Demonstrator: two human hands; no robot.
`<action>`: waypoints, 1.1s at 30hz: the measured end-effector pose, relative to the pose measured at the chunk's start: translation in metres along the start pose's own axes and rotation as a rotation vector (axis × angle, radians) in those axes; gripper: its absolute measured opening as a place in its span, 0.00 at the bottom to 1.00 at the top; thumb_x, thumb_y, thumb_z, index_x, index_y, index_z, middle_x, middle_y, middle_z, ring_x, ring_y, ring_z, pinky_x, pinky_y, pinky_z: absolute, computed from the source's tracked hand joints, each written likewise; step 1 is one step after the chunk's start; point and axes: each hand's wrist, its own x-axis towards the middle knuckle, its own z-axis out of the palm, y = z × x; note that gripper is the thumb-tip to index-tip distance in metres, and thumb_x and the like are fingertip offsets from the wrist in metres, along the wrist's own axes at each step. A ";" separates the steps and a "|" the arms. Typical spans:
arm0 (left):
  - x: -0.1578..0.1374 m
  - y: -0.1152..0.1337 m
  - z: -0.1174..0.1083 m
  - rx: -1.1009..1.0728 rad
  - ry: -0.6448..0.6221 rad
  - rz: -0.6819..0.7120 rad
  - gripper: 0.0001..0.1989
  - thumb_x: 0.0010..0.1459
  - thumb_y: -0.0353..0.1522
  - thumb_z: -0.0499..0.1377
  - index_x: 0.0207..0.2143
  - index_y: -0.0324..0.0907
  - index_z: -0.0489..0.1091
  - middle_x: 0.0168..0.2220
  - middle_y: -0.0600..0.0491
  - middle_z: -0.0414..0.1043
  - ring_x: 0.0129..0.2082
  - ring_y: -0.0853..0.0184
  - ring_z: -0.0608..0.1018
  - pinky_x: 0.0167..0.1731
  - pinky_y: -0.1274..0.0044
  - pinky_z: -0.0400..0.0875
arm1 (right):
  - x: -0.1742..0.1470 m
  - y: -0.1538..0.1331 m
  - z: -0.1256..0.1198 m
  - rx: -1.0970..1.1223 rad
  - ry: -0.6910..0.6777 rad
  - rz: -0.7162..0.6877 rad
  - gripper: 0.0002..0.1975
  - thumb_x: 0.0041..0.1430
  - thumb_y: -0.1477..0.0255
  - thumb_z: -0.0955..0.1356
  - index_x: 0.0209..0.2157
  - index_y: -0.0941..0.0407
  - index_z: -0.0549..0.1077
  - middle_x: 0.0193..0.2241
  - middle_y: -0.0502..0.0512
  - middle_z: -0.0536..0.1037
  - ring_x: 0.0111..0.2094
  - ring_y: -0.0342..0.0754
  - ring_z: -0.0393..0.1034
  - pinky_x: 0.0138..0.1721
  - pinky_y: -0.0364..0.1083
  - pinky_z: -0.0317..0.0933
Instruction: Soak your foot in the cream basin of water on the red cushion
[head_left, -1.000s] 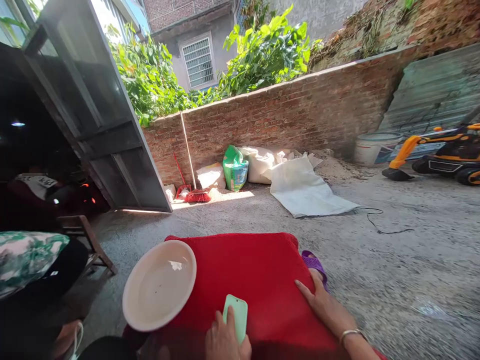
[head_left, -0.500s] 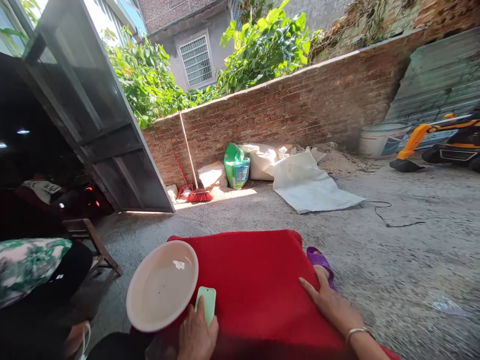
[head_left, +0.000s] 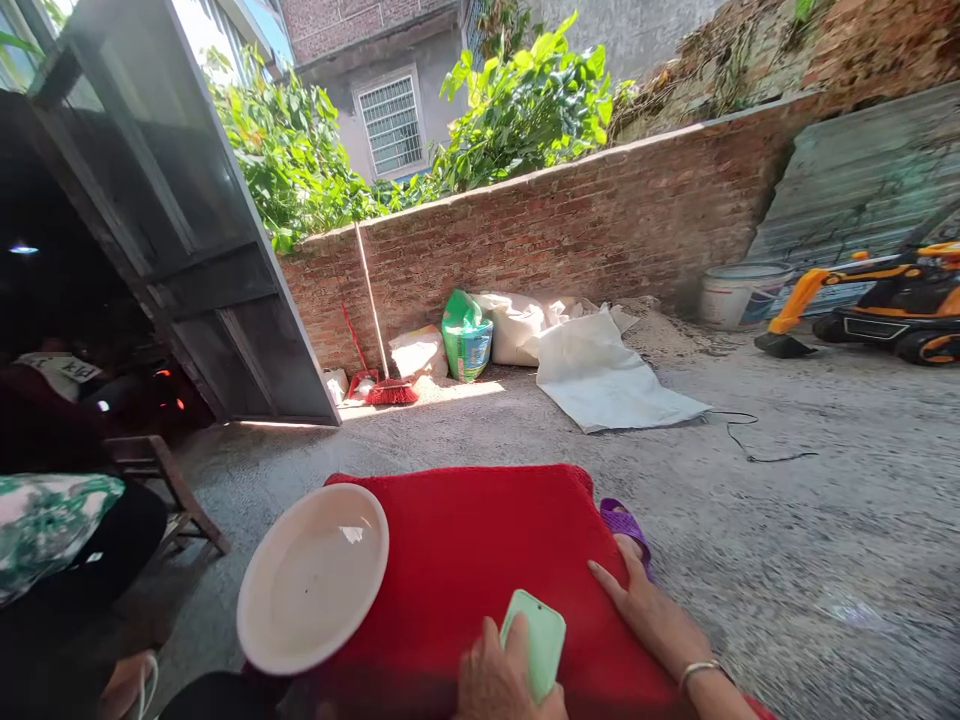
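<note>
- Left hand [head_left: 502,690] at the near edge of the red cloth [head_left: 465,560], fingers wrapped over a pale green block [head_left: 536,640]; block pressed flat on the cloth, tilted toward the right.
- Right hand [head_left: 649,615] spread open, palm down on the cloth's right edge, gripping nothing; bracelet [head_left: 701,668] on the wrist.
- White basin [head_left: 311,580] resting on the cloth's left corner, tipped a little, apparently empty apart from a few specks.
- Purple slipper [head_left: 622,522] just beyond the cloth's right edge, touching the right fingertips or nearly so; cannot tell which.
- Judged step: working the block over the cloth surface, with the open hand pinning the fabric.
- Any further stroke calls for steady downward pressure from the right palm so the cloth does not bunch, and for keeping the block clear of the basin rim.
- Left of the cloth: another person's green patterned sleeve [head_left: 45,530] and a wooden stool [head_left: 161,470].
- Far beyond the cloth, against the brick wall: a red broom [head_left: 390,390] and sacks.
</note>
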 end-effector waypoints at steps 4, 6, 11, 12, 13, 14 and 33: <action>-0.016 -0.078 -0.025 0.139 0.176 -0.245 0.31 0.61 0.38 0.50 0.67 0.44 0.52 0.59 0.41 0.67 0.53 0.57 0.74 0.53 0.69 0.67 | -0.007 -0.006 0.000 -0.013 -0.006 0.037 0.36 0.56 0.51 0.59 0.63 0.49 0.57 0.65 0.64 0.59 0.53 0.63 0.71 0.52 0.61 0.64; -0.020 -0.104 -0.029 0.189 0.187 -0.332 0.29 0.63 0.37 0.49 0.66 0.45 0.53 0.56 0.42 0.69 0.51 0.58 0.76 0.50 0.70 0.68 | -0.009 -0.011 -0.001 -0.008 -0.014 0.054 0.35 0.56 0.50 0.60 0.63 0.48 0.58 0.66 0.64 0.58 0.53 0.63 0.72 0.52 0.60 0.64; -0.015 -0.072 -0.003 0.193 0.179 -0.241 0.32 0.59 0.36 0.53 0.66 0.45 0.54 0.60 0.41 0.65 0.54 0.56 0.74 0.53 0.70 0.68 | -0.012 -0.020 -0.006 0.030 -0.035 0.098 0.35 0.58 0.50 0.59 0.63 0.51 0.56 0.64 0.65 0.60 0.54 0.61 0.71 0.54 0.59 0.63; -0.013 -0.053 0.004 0.163 0.164 -0.191 0.33 0.58 0.36 0.54 0.66 0.45 0.54 0.62 0.41 0.63 0.56 0.54 0.72 0.54 0.68 0.67 | -0.012 -0.021 -0.007 0.037 -0.038 0.112 0.35 0.59 0.50 0.58 0.64 0.51 0.56 0.63 0.65 0.62 0.54 0.61 0.71 0.54 0.59 0.63; -0.011 -0.032 0.011 0.116 0.142 -0.145 0.34 0.57 0.37 0.55 0.66 0.46 0.54 0.63 0.41 0.61 0.58 0.53 0.70 0.57 0.66 0.65 | -0.012 -0.021 -0.007 0.044 -0.039 0.121 0.35 0.59 0.51 0.57 0.64 0.52 0.55 0.63 0.65 0.63 0.54 0.60 0.70 0.55 0.59 0.62; -0.010 -0.011 0.017 0.066 0.113 -0.084 0.35 0.56 0.38 0.55 0.66 0.47 0.53 0.64 0.42 0.59 0.59 0.52 0.68 0.58 0.64 0.63 | -0.012 -0.021 -0.008 0.049 -0.038 0.121 0.35 0.60 0.51 0.57 0.64 0.52 0.55 0.62 0.65 0.64 0.55 0.60 0.70 0.55 0.59 0.62; 0.044 -0.032 -0.037 0.073 0.266 -0.239 0.29 0.61 0.37 0.51 0.64 0.39 0.56 0.54 0.38 0.69 0.52 0.55 0.75 0.51 0.69 0.67 | -0.012 -0.020 -0.006 0.063 -0.028 0.105 0.36 0.59 0.51 0.56 0.65 0.52 0.53 0.66 0.63 0.57 0.59 0.61 0.66 0.58 0.59 0.59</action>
